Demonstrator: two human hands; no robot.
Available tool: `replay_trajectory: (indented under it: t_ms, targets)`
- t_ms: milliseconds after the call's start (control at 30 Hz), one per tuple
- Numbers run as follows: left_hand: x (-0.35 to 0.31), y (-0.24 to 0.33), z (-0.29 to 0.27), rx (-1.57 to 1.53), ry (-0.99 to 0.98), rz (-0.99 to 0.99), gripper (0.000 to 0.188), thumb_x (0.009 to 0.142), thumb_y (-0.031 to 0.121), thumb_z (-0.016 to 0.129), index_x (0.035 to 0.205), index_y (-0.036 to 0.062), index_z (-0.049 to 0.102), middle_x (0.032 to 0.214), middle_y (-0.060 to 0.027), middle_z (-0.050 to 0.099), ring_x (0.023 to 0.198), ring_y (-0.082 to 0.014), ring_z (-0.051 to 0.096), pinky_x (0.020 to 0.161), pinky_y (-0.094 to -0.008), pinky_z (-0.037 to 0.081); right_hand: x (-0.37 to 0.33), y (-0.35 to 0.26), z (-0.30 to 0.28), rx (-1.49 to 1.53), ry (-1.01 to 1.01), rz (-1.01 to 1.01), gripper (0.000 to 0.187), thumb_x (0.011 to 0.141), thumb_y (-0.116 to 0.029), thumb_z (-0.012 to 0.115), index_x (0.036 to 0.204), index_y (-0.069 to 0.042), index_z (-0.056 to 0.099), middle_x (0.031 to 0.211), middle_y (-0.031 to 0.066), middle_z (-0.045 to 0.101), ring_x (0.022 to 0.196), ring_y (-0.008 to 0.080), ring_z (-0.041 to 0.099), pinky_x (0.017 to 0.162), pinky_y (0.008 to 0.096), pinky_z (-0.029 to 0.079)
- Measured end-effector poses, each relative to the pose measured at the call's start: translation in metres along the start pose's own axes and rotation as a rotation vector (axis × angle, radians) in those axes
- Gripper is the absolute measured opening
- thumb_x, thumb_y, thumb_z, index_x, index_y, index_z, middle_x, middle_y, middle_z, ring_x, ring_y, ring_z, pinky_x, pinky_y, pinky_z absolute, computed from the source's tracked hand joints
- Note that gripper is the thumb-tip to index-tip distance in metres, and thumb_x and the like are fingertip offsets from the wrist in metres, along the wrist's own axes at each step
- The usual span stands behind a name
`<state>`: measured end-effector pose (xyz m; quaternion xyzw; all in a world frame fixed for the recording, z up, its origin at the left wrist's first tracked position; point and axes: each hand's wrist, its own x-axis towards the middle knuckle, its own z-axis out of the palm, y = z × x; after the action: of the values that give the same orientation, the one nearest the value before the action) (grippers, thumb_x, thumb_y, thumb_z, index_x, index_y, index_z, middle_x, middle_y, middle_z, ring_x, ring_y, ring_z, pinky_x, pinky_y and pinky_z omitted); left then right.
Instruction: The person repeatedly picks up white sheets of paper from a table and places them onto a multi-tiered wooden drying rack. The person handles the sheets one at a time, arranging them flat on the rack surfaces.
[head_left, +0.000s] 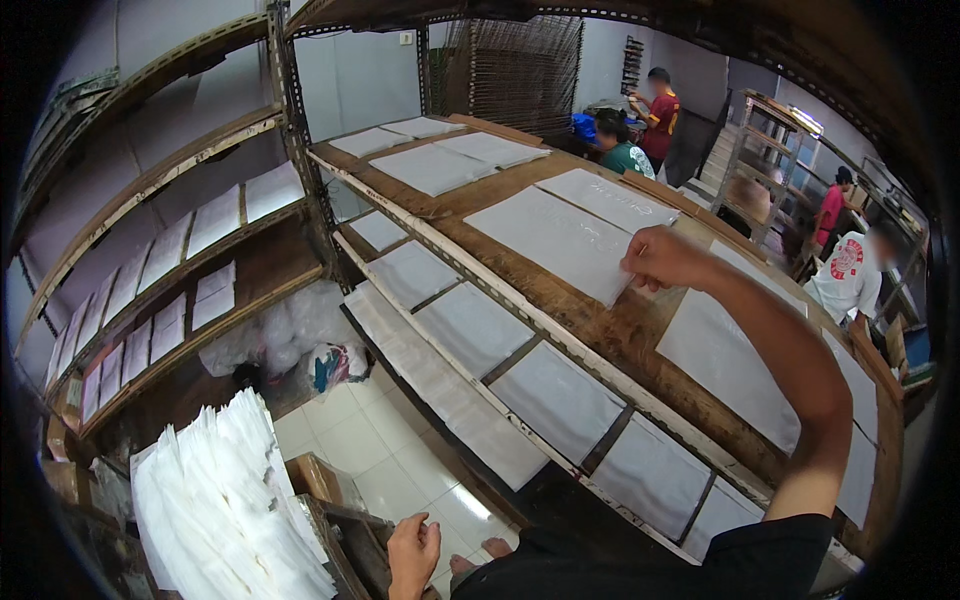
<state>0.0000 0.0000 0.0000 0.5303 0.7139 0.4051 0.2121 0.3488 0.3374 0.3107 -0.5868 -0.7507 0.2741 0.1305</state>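
My right hand [662,260] reaches out over the top wooden shelf [620,330] and pinches the near right corner of a white rectangular sheet [560,240] lying flat there. More white sheets [430,165] lie in rows along the same shelf. My left hand [412,552] hangs low by my hip with its fingers loosely curled and nothing in it. It is close to a tall stack of white sheets [225,500] standing at the lower left.
Lower shelf levels [470,330] of the metal rack hold further white sheets. A second rack [170,280] at left is also lined with sheets. Bags [300,340] lie on the tiled floor. Several people [640,130] work at the back and right.
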Motion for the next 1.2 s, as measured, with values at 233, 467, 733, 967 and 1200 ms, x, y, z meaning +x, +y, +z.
replay_trajectory:
  t_ms: [233,467,733,967,1200]
  targets:
    - [-0.004,-0.001,0.003,0.036,0.082,0.034,0.024,0.082,0.011,0.07,0.101,-0.0032,0.067,0.076,-0.0158,0.062,0.065,-0.026,0.063,0.062,-0.0357,0.05,-0.008,-0.073,-0.037,-0.236,0.202,-0.321,0.027,0.093,-0.028,0.065,0.089,-0.002,0.061,0.069,0.0058,0.065,0.055,0.0125,0.061,0.05,0.03,0.047]
    - [-0.015,-0.002,-0.002,0.057,0.18,-0.047,0.022,0.083,0.01,0.069,0.101,-0.0027,0.067,0.075,-0.0152,0.06,0.064,-0.0262,0.062,0.061,-0.0355,0.05,-0.027,-0.212,-0.009,-0.413,0.328,-0.998,0.022,0.089,-0.022,0.067,0.092,-0.001,0.062,0.061,0.005,0.056,0.056,0.0127,0.052,0.053,0.03,0.041]
    - [-0.054,0.001,-0.02,0.113,0.395,-0.175,0.022,0.086,0.016,0.068,0.103,0.0026,0.066,0.084,-0.0153,0.064,0.074,-0.0314,0.067,0.065,-0.0405,0.053,-0.065,-0.334,0.15,-0.506,0.036,-1.585,0.02,0.086,-0.016,0.068,0.094,0.0,0.06,0.07,0.0163,0.064,0.067,0.0341,0.067,0.063,0.0421,0.051]
    - [-0.106,0.011,-0.039,0.2,0.527,-0.462,0.027,0.093,0.028,0.059,0.107,0.0049,0.065,0.094,-0.0145,0.065,0.08,-0.035,0.066,0.072,-0.0449,0.054,-0.1,-0.374,0.266,-0.124,-0.466,-1.84,0.027,0.086,-0.014,0.069,0.106,0.0,0.058,0.066,0.013,0.06,0.056,0.0239,0.061,0.055,0.0345,0.046]
    - [-0.153,0.003,-0.047,0.233,0.729,-0.607,0.027,0.091,0.026,0.062,0.107,0.0048,0.065,0.094,-0.0134,0.066,0.08,-0.0311,0.067,0.07,-0.0417,0.054,-0.017,-0.234,0.465,0.567,-0.902,-0.813,0.017,0.099,-0.021,0.057,0.087,-0.008,0.058,0.064,-0.003,0.051,0.051,0.0047,0.042,0.046,0.0211,0.033]
